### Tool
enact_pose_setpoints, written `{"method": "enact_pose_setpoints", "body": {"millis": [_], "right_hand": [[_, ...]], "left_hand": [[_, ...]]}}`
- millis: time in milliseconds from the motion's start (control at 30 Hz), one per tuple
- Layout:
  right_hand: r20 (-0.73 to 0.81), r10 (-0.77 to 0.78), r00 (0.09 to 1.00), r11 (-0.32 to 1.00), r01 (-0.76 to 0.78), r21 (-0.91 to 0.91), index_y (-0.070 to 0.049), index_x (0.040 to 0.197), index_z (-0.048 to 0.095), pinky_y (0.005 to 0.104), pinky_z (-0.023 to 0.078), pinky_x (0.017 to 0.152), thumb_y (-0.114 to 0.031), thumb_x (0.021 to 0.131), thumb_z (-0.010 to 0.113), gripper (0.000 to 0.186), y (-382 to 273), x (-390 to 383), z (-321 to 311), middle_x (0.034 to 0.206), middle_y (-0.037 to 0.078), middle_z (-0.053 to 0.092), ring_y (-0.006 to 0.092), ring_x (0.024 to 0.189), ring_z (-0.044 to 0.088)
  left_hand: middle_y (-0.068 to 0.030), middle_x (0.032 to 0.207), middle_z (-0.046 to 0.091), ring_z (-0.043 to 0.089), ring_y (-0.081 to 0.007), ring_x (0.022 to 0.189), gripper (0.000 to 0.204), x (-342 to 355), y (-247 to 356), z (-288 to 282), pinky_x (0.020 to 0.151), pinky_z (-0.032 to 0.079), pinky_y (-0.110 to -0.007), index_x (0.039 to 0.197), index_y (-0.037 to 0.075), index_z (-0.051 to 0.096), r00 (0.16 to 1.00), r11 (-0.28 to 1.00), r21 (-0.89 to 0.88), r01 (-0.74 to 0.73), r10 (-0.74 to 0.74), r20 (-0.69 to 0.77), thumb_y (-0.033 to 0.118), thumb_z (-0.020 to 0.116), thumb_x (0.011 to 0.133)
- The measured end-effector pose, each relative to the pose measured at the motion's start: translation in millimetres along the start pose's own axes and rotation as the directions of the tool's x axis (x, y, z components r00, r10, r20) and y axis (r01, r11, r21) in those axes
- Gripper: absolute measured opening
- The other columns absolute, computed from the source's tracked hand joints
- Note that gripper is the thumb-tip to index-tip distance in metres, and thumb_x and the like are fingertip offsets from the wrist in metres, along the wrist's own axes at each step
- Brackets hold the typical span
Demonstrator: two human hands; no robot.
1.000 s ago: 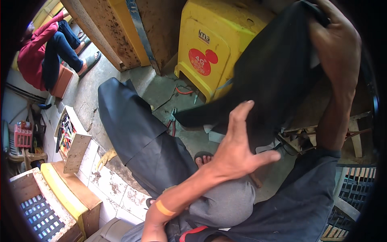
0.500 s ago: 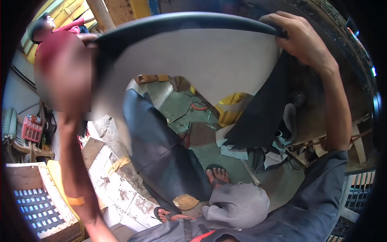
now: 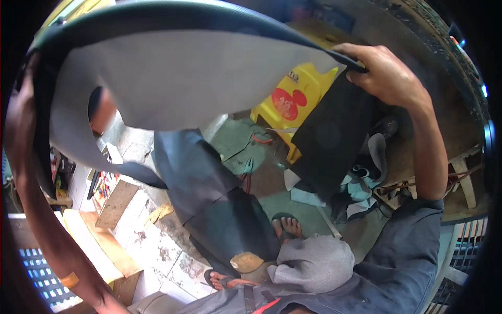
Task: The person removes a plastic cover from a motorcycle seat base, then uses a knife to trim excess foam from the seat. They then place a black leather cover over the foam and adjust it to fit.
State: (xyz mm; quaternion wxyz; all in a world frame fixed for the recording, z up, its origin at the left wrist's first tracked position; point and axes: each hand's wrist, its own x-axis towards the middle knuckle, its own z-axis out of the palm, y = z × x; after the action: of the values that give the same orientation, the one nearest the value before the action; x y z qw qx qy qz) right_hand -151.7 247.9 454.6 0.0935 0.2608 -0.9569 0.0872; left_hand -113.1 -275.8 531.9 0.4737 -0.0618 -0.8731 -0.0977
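A black leather-like sheet (image 3: 183,18) with a pale grey backing (image 3: 193,78) is stretched in an arch between my raised hands. My left hand (image 3: 23,112), at the far left rim, is closed round the sheet's left side; its fingers are partly hidden. At the upper right, my right hand (image 3: 387,73) pinches the sheet's other end between thumb and fingers. A dark flap (image 3: 334,136) hangs below the right hand. Another dark sheet (image 3: 201,172) drapes down in front of my feet. A grey cloth (image 3: 316,264) lies bunched on my lap.
A yellow plastic stool (image 3: 295,94) with a red print stands beyond the flap. Pliers (image 3: 247,170) lie on the green floor, with offcuts (image 3: 361,193) to the right. At left are a wooden board (image 3: 117,201) and a woven-bottomed frame (image 3: 39,277).
My left hand has swung out to the left, spreading the sheet wider and higher. The right hand has dropped slightly. More of the yellow stool shows, and the person at upper left is now mostly hidden.
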Motion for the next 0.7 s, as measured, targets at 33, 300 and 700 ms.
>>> {"method": "enact_pose_setpoints", "body": {"millis": [33,300,700], "right_hand": [[0.005,0.032,0.999,0.999,-0.032,-0.009,-0.005,0.137,0.058,0.0403,0.051,0.099,0.0,0.086,0.063,0.051,5.1,-5.9,1.3,0.125,0.02,0.067,0.0355,0.117,0.064],[-0.468,0.283,0.838,0.906,-0.073,0.417,-0.006,0.144,0.054,0.034,0.047,0.106,-0.01,0.095,0.055,0.05,51.9,-54.9,-40.4,0.141,0.015,0.059,0.0222,0.126,0.06],[-0.582,0.084,0.809,0.996,-0.084,0.027,-0.006,0.14,0.049,0.0357,0.051,0.101,-0.013,0.096,0.055,0.046,5.8,-119.9,-53.3,0.134,0.014,0.055,0.0224,0.121,0.061]], "left_hand": [[-0.0054,0.111,0.072,0.065,-0.0121,0.1,0.037,-15.8,-3.7,22.0,0.092,0.049,-0.027,0.124,0.003,0.069,0.998,0.994,-0.099,0.052,-0.05,0.023,0.033,0.059,0.105],[-0.005,0.118,0.072,0.065,-0.0148,0.11,0.036,-32.0,23.8,46.0,0.099,0.047,-0.027,0.125,0.003,0.07,0.984,0.968,-0.183,0.173,-0.164,0.064,0.031,0.062,0.103],[-0.0098,0.109,0.072,0.069,-0.0211,0.097,0.042,-138.6,273.8,157.5,0.088,0.055,-0.034,0.129,0.003,0.064,0.569,0.168,-0.935,0.312,0.755,0.326,0.032,0.067,0.099]]}}
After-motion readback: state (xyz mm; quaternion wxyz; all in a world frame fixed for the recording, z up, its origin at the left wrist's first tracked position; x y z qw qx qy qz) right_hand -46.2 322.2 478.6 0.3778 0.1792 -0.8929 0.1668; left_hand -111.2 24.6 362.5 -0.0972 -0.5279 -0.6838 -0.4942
